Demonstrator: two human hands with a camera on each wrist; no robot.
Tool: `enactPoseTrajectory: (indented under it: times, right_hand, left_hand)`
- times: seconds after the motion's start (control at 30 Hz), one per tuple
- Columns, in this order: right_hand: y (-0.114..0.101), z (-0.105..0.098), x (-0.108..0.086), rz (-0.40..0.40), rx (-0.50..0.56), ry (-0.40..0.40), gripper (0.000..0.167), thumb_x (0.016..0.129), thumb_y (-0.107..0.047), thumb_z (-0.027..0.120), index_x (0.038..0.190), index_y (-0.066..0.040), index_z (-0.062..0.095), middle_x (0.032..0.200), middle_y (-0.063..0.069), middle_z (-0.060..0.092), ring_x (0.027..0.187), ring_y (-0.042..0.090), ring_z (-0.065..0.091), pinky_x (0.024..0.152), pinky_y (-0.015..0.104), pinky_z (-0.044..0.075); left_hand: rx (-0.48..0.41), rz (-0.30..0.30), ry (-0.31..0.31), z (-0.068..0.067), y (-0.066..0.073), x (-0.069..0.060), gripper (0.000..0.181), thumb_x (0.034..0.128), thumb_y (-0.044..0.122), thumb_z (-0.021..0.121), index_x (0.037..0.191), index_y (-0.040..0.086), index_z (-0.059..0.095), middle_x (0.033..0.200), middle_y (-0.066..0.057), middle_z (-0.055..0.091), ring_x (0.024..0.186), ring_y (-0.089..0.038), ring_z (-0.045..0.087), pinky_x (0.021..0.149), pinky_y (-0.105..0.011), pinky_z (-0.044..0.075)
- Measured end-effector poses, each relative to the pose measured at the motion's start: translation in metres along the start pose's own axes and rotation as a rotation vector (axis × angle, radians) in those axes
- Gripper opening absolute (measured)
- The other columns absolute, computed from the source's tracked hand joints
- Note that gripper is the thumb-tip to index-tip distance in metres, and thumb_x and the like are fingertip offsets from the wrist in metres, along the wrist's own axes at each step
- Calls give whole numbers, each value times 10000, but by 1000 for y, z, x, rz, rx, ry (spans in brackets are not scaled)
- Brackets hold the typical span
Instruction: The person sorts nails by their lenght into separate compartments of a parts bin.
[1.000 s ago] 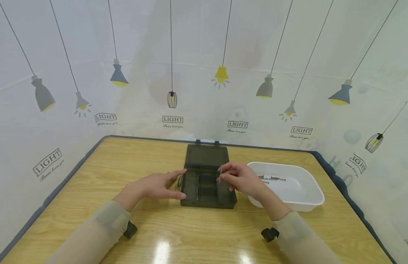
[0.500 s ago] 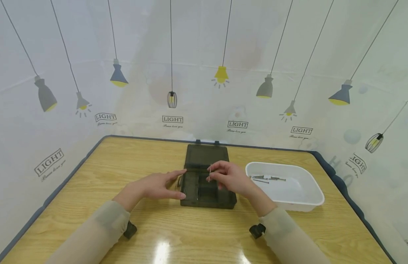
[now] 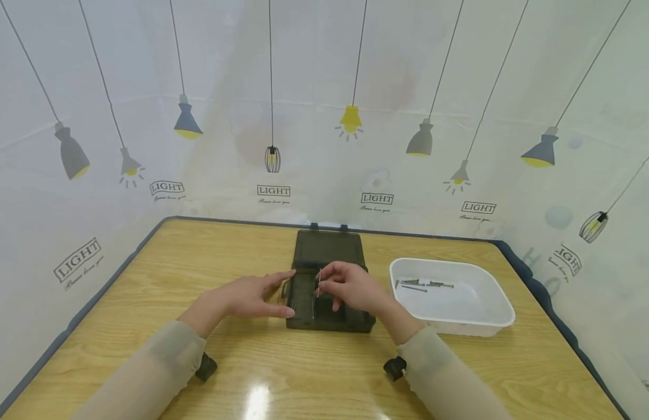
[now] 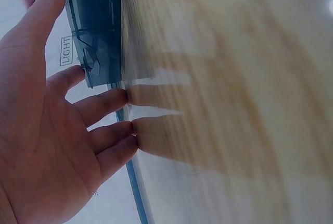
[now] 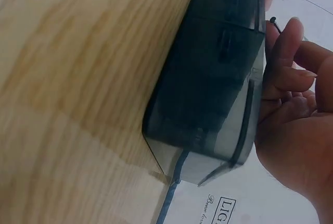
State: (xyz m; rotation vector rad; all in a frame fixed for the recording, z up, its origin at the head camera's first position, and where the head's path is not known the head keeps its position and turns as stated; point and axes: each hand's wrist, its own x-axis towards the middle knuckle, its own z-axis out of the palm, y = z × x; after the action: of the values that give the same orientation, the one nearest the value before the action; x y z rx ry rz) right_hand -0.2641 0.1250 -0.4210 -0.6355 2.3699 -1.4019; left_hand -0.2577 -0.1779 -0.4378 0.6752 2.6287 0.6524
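At the near edge of the head view, two pale sleeves (image 3: 140, 373) reach forward across the wooden tabletop (image 3: 314, 373), a dark wrist device under each cuff. The left hand (image 3: 253, 296) is spread wide and holds nothing, thumb and forefinger at the left side of the open dark box (image 3: 329, 325). The left wrist view adds what the head view hides: the three other fingertips rest on the wood just beside the box, near a latch (image 4: 91, 61) on its side wall. The right hand (image 3: 353, 287) arches over the compartments from the right, thumb and fingertips narrowed in a pinch on a thin nail (image 3: 319, 282), held almost upright. The right wrist view shows the nail's round head and the other fingers curled; the box wall hides its lower end. Only the head view shows another nail (image 3: 313, 306) lying lengthwise in the box, and the white tray (image 3: 471, 300) to the right, with loose nails (image 3: 439, 284) toward its left end. A strip of wood separates box and tray; a wider stretch lies left of the box. Farther back, the lid (image 3: 329, 248) lies folded open, reaching near the table's far edge, where the lamp-printed cloth (image 3: 314, 76) rises.
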Motion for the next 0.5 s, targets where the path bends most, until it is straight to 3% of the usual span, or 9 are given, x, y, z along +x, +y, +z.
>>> enactPoseTrajectory:
  times: [0.33,0.5]
  right_hand:
    - [-3,10,0,35,-21,-46,227,1117,-194,649,1274,-36,695,1044,72,836,599,169,687,717,364,631]
    - [-2,13,0,31,-10,-50,222,1116,-188,651,1269,-33,697,1046,99,839,600,166,688,709,356,635]
  left_hand:
    - [-13,-5,-4,0,0,0,1036,928,825,669,1762,396,230,1736,-168,441,1544,-440,507,1223,-667,441]
    - [-15,-2,-4,0,0,0,1035,928,825,669,1762,396,232,1737,-168,440,1554,-448,491,1230,-677,429]
